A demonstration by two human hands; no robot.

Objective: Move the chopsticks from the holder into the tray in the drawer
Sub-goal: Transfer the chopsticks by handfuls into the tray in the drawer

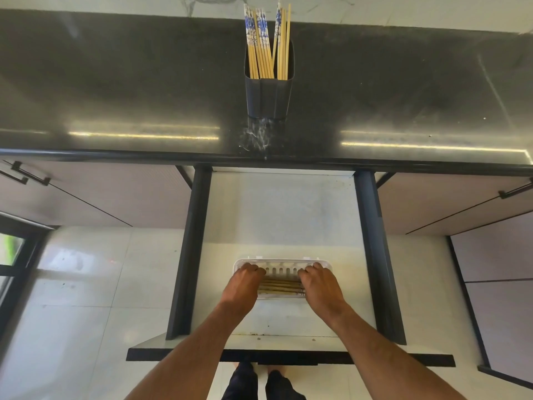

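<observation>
From the head view, the person stood over the open drawer [284,215] with both hands down in the white tray [284,262]. The left hand [245,281] and the right hand [317,281] were curled over the two ends of a small bundle of chopsticks [281,285] that lay flat across the tray. Whether the fingers gripped the sticks or only pressed them I could not tell. I judged that this was the step of laying down and tidying one batch — not the end of the task. Many sticks [266,44] stood upright in the dark holder [269,96] on the counter [115,82], well apart from the tray. The next move would call for letting go, reaching up and taking another handful. These sticks looked pale yellow, some with blue-and-white tops.
</observation>
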